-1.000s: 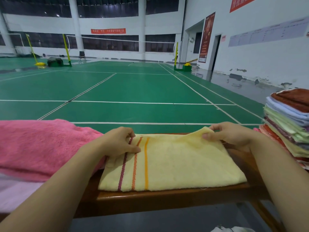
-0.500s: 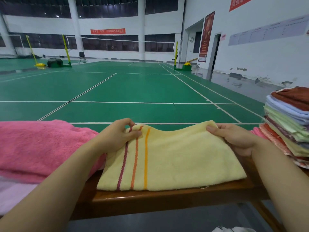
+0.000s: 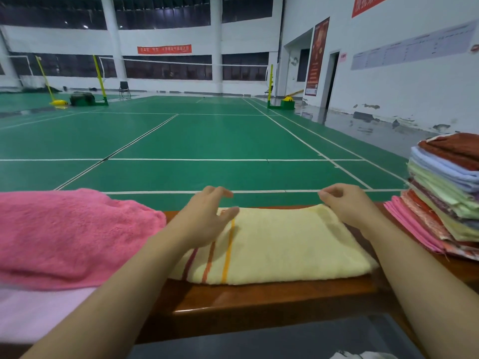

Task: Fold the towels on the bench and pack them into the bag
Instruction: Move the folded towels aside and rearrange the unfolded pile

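Towels are what we are folding, and we go from left to right. Out past our left hand lies a big fluffy pink towel (image 3: 67, 234) on the wooden bench (image 3: 259, 301), with a paler pink cloth (image 3: 39, 312) under it; we think it waits there for its turn. Our left hand (image 3: 204, 218) is open with the fingers spread, and it rests flat on the left end of the yellow towel (image 3: 280, 247), right by its red and orange stripes (image 3: 215, 257). It grips nothing; we think it presses there to keep the fold flat. The yellow towel lies folded between our two hands, on the bench, with its near edge close to the bench's front edge. Our right hand (image 3: 344, 206) sits at the far right corner of that towel, fingers curled loosely; we cannot tell if it pinches the cloth or just touches it. Past our right hand stands a tall stack of folded towels (image 3: 451, 198) in many colors, set aside so our middle spot stays free for folding. We cannot see the bag for sure.
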Demonstrator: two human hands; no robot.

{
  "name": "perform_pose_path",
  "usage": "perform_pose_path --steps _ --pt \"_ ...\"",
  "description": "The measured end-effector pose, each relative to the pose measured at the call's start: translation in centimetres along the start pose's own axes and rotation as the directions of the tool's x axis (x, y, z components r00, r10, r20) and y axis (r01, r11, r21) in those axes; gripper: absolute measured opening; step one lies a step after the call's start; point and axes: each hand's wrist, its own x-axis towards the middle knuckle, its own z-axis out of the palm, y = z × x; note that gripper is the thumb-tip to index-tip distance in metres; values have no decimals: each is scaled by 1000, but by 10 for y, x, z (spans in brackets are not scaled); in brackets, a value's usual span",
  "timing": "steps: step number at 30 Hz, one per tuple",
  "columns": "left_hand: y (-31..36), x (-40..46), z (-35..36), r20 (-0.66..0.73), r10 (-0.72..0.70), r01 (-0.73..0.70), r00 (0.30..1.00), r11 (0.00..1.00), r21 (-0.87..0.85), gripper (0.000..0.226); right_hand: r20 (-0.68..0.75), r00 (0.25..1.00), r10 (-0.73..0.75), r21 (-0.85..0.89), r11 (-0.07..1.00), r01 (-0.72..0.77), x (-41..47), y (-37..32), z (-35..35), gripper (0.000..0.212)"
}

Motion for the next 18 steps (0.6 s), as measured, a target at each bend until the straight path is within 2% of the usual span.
perform_pose_path --steps 2,5,7,13,18 --pt "10 -4 13 113 44 -45 993 999 14 51 115 992 -49 -26 998 52 -5 -2 5 26" --pt "12 -11 33 277 0 -37 961 991 130 62 340 939 -50 -108 990 92 -13 2 19 35" --pt "6 -12 38 292 -51 -25 955 967 252 71 412 908 -73 -226 957 179 -15 8 27 46" --pt "5 -16 38 302 -252 128 919 917 378 88 396 911 -118 -336 904 263 -17 18 33 59" --pt "8 -19 36 286 -260 141 922 915 378 89 313 934 -175 -331 901 280 -21 13 32 58"
